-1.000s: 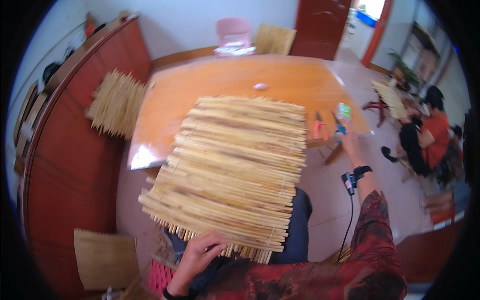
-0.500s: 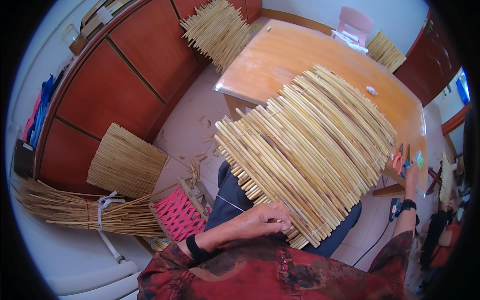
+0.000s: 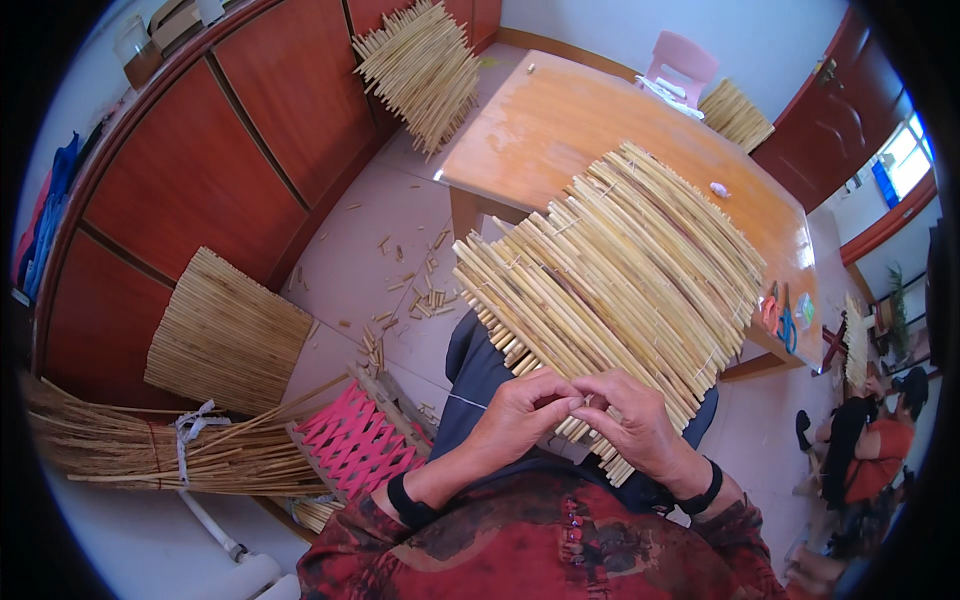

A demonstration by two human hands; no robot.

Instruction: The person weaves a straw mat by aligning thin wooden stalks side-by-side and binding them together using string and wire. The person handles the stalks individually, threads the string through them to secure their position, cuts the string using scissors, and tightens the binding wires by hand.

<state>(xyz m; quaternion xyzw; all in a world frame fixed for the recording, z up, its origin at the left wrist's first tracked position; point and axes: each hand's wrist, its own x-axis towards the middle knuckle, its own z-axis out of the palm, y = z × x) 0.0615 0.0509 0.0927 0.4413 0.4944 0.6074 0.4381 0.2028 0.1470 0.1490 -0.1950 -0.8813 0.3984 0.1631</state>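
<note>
A large mat of straw-coloured reed stalks [image 3: 620, 270] lies across my lap and leans onto the wooden table [image 3: 560, 120]. My left hand [image 3: 525, 410] and my right hand [image 3: 635, 420] meet at the mat's near edge, fingertips pinched together on a thin white thread [image 3: 465, 400] that runs off to the left. Both hands touch the ends of the nearest stalks.
A tied reed bundle [image 3: 150, 450] and a pink woven stool [image 3: 355, 440] lie at lower left. Finished mats [image 3: 225, 335] lean on the red-brown cabinets [image 3: 200, 170], another mat [image 3: 420, 70] farther back. Scissors [image 3: 780, 320] rest on the table's right end. A seated person [image 3: 870, 440] is at right. Cut stalk bits litter the floor.
My right hand has come in from the table's right end to meet my left hand at the mat's near edge. The view has swung left and down.
</note>
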